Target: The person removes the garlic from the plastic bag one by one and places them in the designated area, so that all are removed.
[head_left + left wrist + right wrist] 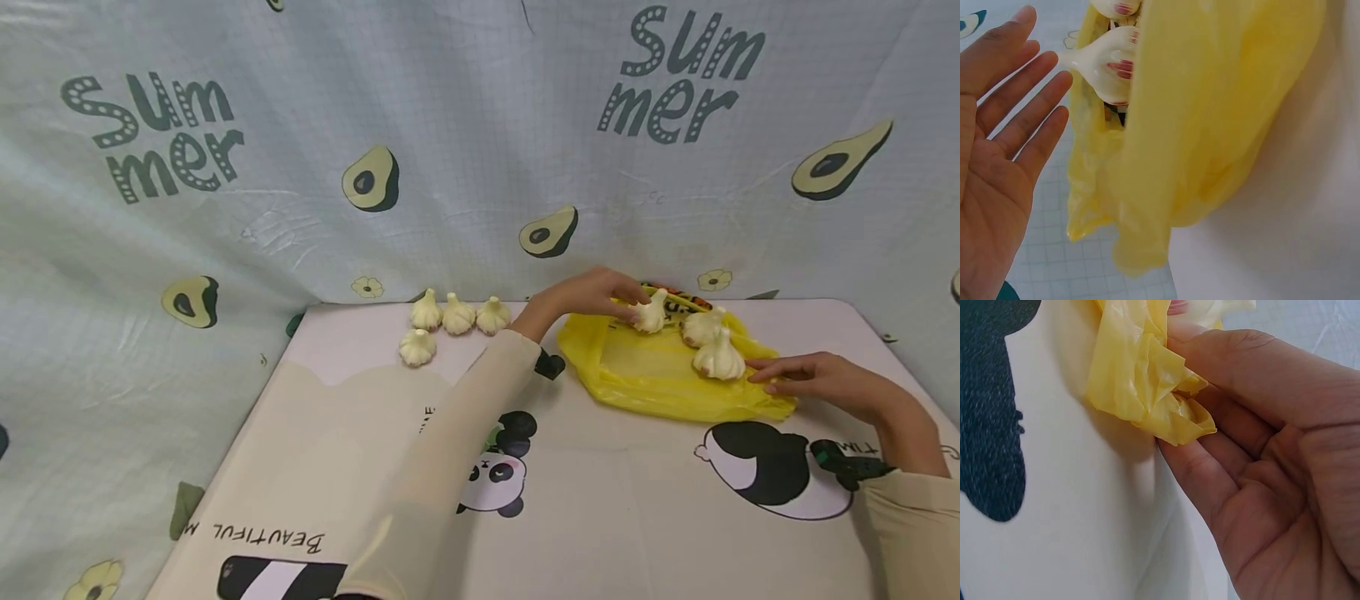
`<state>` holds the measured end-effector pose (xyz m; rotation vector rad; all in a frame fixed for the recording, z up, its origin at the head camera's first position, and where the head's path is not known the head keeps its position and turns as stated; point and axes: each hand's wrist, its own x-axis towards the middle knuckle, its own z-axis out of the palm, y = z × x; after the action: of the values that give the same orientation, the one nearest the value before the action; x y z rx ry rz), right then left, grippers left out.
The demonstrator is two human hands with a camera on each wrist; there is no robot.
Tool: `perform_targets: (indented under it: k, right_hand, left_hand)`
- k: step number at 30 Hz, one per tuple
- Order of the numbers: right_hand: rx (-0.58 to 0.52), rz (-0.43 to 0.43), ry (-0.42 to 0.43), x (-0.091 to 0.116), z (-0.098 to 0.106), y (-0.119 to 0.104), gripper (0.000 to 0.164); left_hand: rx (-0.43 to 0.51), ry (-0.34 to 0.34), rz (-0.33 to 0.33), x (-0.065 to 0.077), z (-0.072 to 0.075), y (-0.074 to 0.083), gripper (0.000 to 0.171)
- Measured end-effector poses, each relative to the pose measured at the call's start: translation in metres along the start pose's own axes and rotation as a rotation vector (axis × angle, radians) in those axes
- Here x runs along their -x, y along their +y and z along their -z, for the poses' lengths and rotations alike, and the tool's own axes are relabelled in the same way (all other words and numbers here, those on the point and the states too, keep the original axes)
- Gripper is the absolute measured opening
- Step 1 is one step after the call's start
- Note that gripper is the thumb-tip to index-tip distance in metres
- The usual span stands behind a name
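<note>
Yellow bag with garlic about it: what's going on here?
A person has both bare hands at a yellow bag on a table. The left hand is open beside a garlic bulb at the bag's far side; whether it touches is unclear. The right hand pinches the bag's right end. Two more bulbs lie nearer that hand, and four bulbs sit on the table to the left.

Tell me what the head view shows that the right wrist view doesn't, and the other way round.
Only the head view: the left hand, and four garlic bulbs grouped to the left of the yellow bag.
Only the right wrist view: the palm of the right hand, with the bag's crumpled edge between thumb and fingers.
Both: the right hand, the yellow bag and a bulb beside that hand, cut off at the wrist view's top edge.
</note>
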<state>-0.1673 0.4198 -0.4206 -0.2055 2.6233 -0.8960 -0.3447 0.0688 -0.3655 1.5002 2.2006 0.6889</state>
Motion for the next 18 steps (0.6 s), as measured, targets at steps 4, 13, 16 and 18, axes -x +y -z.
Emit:
perform_targets:
  k: [4, 13, 16, 18]
  right_hand:
    - [-0.02, 0.009, 0.007, 0.0, 0.001, 0.001, 0.037]
    - [-0.063, 0.012, -0.007, -0.001, -0.001, 0.002, 0.038]
    - [-0.053, 0.008, -0.008, -0.002, -0.001, 0.003, 0.038]
    - [-0.042, 0.005, -0.008, -0.003, -0.001, 0.004, 0.038]
  left_hand:
    - [0.036, 0.0, 0.028, -0.012, 0.002, -0.001, 0.046]
    - [-0.009, 0.091, 0.049, -0.039, -0.003, 0.0, 0.046]
    - [-0.022, 0.14, 0.048, -0.046, -0.003, 0.0, 0.045]
    - [-0.013, 0.158, 0.061, -0.049, -0.003, -0.001, 0.047]
